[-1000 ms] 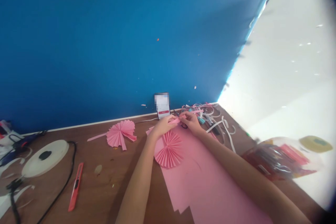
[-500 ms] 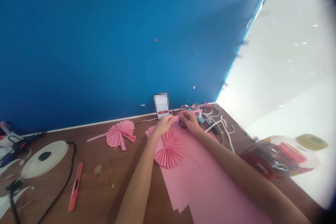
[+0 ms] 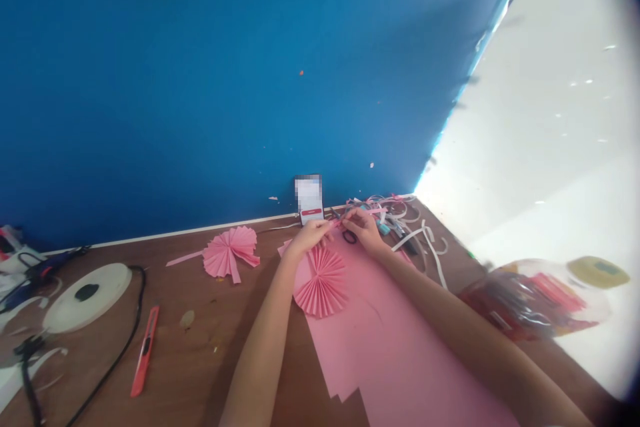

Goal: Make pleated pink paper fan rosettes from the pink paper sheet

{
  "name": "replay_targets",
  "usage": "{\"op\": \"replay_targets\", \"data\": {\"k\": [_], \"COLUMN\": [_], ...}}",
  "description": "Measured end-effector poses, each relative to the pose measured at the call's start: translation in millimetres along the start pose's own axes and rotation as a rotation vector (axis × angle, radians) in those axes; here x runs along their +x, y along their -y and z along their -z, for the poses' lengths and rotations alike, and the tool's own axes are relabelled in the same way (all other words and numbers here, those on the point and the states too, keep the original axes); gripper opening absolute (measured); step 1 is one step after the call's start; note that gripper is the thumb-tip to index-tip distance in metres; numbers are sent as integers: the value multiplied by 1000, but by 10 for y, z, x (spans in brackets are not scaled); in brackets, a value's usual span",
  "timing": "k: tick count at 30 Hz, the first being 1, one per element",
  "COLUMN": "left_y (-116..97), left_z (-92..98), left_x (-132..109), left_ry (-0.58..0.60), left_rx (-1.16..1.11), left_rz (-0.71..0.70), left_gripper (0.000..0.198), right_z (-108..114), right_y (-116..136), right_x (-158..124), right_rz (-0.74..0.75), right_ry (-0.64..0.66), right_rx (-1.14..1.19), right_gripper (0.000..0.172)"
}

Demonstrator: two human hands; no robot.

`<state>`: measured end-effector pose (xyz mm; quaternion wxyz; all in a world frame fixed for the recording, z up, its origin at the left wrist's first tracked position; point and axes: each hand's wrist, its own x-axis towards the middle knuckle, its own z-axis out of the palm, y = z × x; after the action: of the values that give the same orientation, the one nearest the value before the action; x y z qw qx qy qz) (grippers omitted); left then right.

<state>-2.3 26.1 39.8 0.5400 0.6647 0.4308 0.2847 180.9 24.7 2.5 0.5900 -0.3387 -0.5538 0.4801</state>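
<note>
Near the back of the table, my left hand and my right hand pinch a narrow pink paper strip between them. Its far end pokes out to the right, past my right hand. Just below my left wrist, a round pleated paper rosette lies on a large pink paper sheet. A dark scissors handle shows on the sheet under my right hand; the rest is hidden. Farther left lies a second pleated pink fan, partly spread, with strips sticking out.
A phone leans on the blue wall. Tangled cords and strips lie at the back right, and a clear plastic bag sits at the right edge. Leftward are a red box cutter, a white disc and a black cable.
My hands have drawn slightly closer along the strip, and less of it shows between them. The view has shifted a little; the rosette and fan stay put.
</note>
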Motion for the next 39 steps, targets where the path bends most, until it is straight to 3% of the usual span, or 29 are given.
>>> {"op": "replay_targets", "data": {"k": [4,19,23,30,39], "left_y": [29,-34,-31,-38,35], "left_z": [11,52,48,42,115], "left_x": [29,-12,10,16,32], "left_ry": [-37,-76,-84,-105,-179], "left_rx": [52,165,72,-182,-244], "left_rz": [-49,-175,-154,6,-28], "left_gripper": [37,42,40,31,27], "right_z": [-1,58,51,37,36], "right_y": [16,-58,-45,-29,-10], "right_x": [1,29,26,31,34], "right_rz": [1,-55,-68,-80,-39], "right_ry": [-18,-47,-73,-92,-46], "right_rx": [-14,8,16,51,1], "right_gripper": [23,28,26,27,33]}}
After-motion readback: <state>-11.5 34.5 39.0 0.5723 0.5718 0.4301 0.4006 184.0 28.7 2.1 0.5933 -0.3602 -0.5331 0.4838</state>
